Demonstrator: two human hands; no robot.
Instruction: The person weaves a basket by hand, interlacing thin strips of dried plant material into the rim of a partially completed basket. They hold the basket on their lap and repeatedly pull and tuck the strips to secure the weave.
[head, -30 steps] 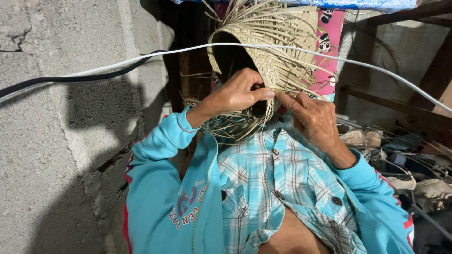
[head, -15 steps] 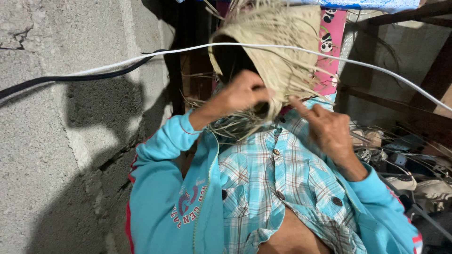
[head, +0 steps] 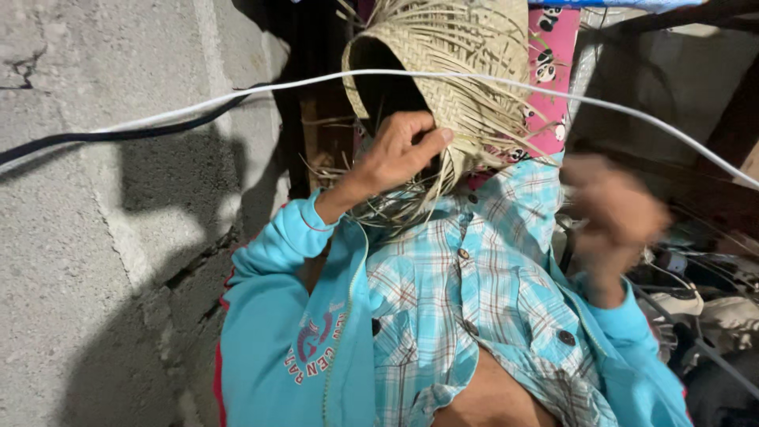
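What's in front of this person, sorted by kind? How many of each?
Woven straw basket: 1
Hands: 2, left hand gripping the basket, right hand blurred, apart from it
Cables: 2, white cable, black cable
Total: 5

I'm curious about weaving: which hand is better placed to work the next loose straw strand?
Probably the left hand: it grips the woven straw basket by its loose strands. The right hand is blurred, off the basket.

right hand (head: 613, 217) off the woven basket (head: 451, 87), now pulled away, blurred
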